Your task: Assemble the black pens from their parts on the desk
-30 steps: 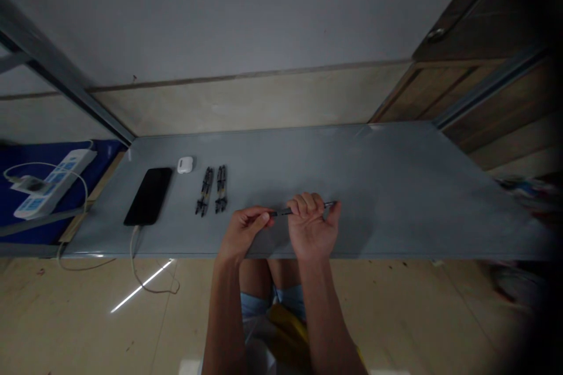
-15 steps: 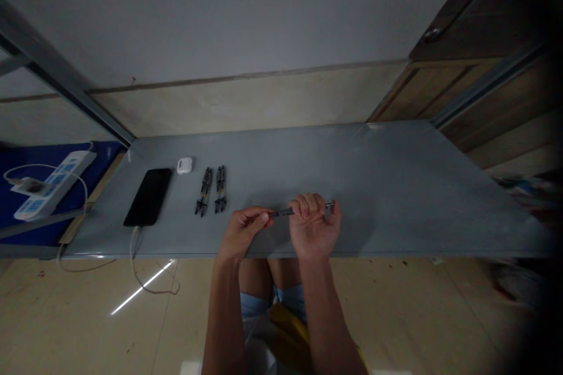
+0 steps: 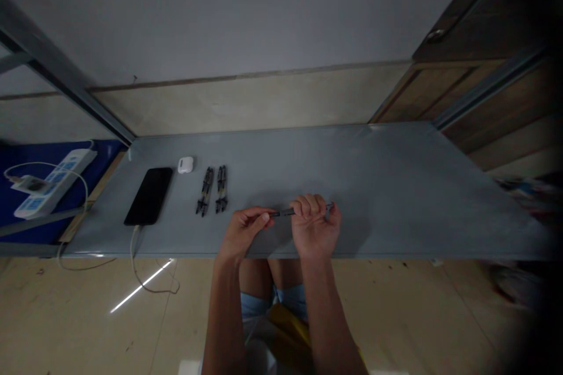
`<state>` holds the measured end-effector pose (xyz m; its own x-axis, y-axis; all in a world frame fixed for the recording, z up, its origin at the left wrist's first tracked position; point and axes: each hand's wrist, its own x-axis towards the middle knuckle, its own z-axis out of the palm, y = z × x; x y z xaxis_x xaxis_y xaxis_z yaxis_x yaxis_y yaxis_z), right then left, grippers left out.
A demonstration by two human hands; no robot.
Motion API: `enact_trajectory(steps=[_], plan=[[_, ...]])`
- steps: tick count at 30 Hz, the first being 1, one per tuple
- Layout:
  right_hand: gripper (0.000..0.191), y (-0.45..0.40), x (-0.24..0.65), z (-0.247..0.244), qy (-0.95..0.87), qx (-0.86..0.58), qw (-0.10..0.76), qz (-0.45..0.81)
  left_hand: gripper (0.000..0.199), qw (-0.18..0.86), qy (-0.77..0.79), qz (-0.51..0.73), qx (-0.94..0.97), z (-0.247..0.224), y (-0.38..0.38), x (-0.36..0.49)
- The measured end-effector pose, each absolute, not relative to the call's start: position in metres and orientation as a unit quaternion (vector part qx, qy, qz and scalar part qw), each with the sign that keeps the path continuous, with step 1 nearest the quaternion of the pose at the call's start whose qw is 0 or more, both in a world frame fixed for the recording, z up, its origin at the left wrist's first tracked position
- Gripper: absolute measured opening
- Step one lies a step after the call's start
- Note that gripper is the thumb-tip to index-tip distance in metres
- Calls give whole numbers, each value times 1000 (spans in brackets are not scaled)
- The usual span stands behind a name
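Observation:
A slim dark pen (image 3: 285, 212) is held level above the front part of the grey table (image 3: 396, 187). My left hand (image 3: 247, 228) pinches its left end between thumb and fingers. The fingers of my right hand (image 3: 314, 225) wrap round its right part, palm up, with the thumb near the right tip. Left of my hands, two groups of dark pen-like pieces, one (image 3: 204, 191) and another (image 3: 221, 189), lie side by side on the table.
A black phone (image 3: 148, 196) with a white cable (image 3: 133, 243) lies at the left, beside a white earphone case (image 3: 185, 164). Farther left, a power strip (image 3: 55, 184) rests on a blue surface (image 3: 103, 163). A wall stands behind the table.

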<state>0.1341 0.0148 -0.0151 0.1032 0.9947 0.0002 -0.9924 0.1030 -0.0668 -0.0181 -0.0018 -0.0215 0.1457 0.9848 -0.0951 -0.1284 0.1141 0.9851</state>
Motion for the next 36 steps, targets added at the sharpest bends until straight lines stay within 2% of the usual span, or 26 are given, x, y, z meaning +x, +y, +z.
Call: enact_trajectory(steps=[12,17,21,25,28,32,34,36], plan=[[39,13,125,-8,35,-29,742,668,34,591,469,463,465,-19,-1,-16],[42,14,125,-7,33,-27,745,666,46,587,466,482,453,-18,0,-15],[39,15,124,-8,10,-58,744,665,35,590,449,493,455,-19,0,-11],[37,18,118,-10,-23,-83,741,666,28,532,480,557,419,-17,1,1],[29,21,112,-11,-44,-142,730,668,24,479,490,615,390,-10,2,5],[29,22,107,-16,-148,-309,714,611,23,402,503,685,342,-2,3,-6],[29,21,108,-19,-249,-398,671,573,25,368,504,717,312,0,5,-17],[30,20,111,-21,-361,-460,593,554,26,342,510,733,293,0,7,-27]])
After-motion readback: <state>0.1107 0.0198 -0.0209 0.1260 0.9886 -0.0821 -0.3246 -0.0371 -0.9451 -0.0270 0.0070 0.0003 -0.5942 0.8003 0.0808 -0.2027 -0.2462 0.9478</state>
